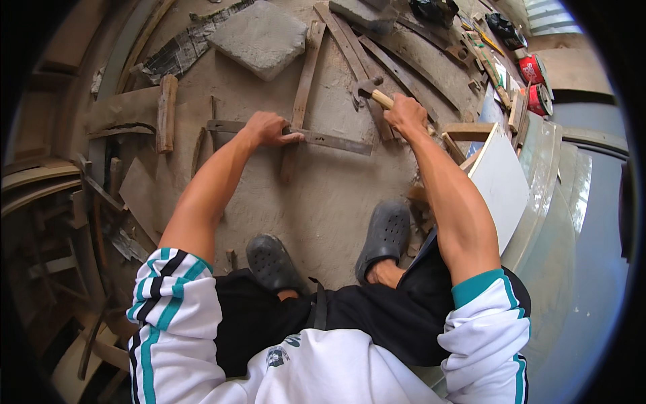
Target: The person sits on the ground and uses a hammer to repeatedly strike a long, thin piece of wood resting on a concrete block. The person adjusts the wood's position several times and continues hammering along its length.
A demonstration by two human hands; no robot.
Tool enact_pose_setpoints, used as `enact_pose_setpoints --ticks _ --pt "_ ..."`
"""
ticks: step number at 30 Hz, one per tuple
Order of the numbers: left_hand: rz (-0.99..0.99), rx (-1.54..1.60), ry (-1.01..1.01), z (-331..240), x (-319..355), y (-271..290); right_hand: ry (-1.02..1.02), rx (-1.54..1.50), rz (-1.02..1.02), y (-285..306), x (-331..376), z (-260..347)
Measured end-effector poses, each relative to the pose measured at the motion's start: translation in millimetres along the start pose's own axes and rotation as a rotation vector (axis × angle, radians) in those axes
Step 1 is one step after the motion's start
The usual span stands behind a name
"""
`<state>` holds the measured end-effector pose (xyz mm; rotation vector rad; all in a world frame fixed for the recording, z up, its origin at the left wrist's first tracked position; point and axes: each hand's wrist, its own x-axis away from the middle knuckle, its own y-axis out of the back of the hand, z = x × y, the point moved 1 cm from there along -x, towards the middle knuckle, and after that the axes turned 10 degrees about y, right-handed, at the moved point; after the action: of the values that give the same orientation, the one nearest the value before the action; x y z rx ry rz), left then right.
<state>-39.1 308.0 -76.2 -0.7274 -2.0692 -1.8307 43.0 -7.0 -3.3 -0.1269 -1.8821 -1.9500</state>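
My right hand point(407, 116) is wrapped round the pale wooden handle of a claw hammer point(382, 99). The hammer is raised off the ground, its dark metal head up and to the left of the hand. My left hand point(268, 128) is closed on a flat wooden strip point(336, 142) that lies crosswise in front of me. Under my left fingers, this strip crosses a second, longer wooden strip point(309, 71), which points away from me. Whether the left fingertips also pinch something small, such as a nail, cannot be made out.
A grey stone slab point(259, 39) lies beyond my left hand. A short wood block point(166, 113) stands at left. Several boards point(404, 64) lie at far right, near red cans point(538, 99). A white panel point(499, 187) leans beside my right arm. Grey clogs point(385, 236) are on my feet.
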Motion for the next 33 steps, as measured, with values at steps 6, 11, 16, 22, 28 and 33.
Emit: enact_pose_setpoints --ticks 6,11,16,22,28,33 --pt "-0.021 0.007 0.013 0.4 14.1 14.9 0.025 -0.042 0.046 -13.3 -27.3 -45.3" --pt "-0.033 -0.122 0.009 -0.4 48.5 61.2 -0.06 -0.08 0.181 -33.1 -41.7 -64.7" --pt "-0.123 -0.248 0.039 -3.4 98.9 101.3 0.056 0.059 0.351 -13.4 -56.7 -43.3" --pt "-0.519 -0.286 0.047 6.6 142.8 131.6 0.428 -0.455 0.626 96.9 -72.8 37.1" --pt "-0.801 -0.266 0.12 4.8 158.2 162.3 0.95 -0.906 0.389 144.0 -22.2 134.1" --pt "-0.866 -0.258 0.194 -3.8 159.0 168.7 1.002 -1.376 0.092 165.9 -5.2 164.0"
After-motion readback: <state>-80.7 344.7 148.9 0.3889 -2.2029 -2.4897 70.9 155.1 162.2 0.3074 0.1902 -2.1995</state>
